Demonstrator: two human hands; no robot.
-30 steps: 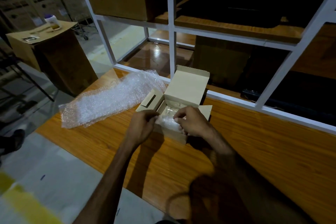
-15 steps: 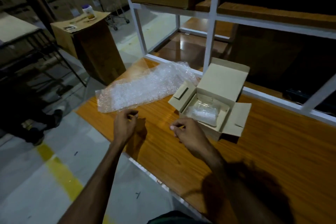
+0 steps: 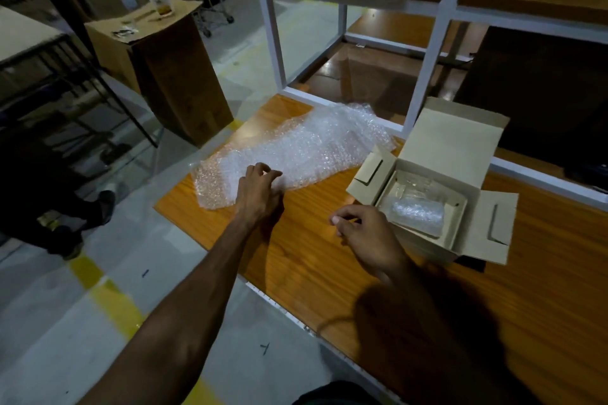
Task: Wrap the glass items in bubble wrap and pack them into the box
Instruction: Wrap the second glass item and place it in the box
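L hand (image 3: 260,189) reaches fwd w/ arm nearly straight, back of hand up, fingers curled down onto the near edge of the bubble wrap sheet (image 3: 296,154); looks like a pinch on the sheet, but the contact itself is hidden under the hand. R hand (image 3: 365,233) hovers above the wooden table (image 3: 329,260) just left of the cardboard box (image 3: 437,204), wrist bent, fingers loosely curled, thumb near index tip, holding nothing. Box sits open, lid flap up at the back, side flaps out. Inside lies a bubble-wrapped glass item (image 3: 416,214) at the near side; behind it smth clear, too dim to tell. Sheet lies spread flat on the table's left end, well apart from the box opening, its right end near the box's left flap.
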